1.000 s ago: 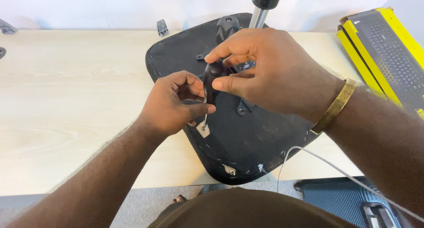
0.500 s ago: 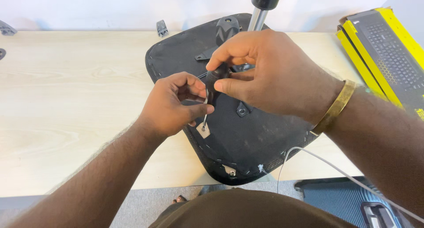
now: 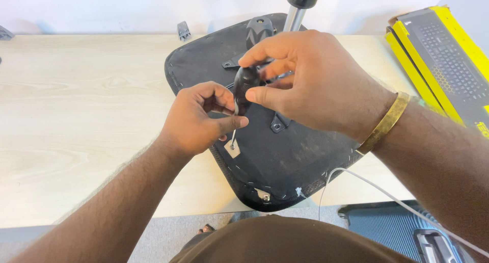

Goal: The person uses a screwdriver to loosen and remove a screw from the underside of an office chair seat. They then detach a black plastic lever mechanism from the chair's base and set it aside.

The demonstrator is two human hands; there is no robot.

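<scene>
Both hands are working a black-handled screwdriver (image 3: 243,92): right hand (image 3: 310,82) pinching its handle, left hand (image 3: 201,117) gripping the shaft, tip sitting on a screw in the black upturned chair seat (image 3: 285,161) lying on the pale wooden table (image 3: 76,105), centre. Driving appears underway; steady downward pressure seems needed next.

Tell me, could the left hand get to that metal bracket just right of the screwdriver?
Probably yes. The metal bracket lies bare on the seat underside, close to the left hand. Only the screwdriver and the right hand above crowd the way.
</scene>
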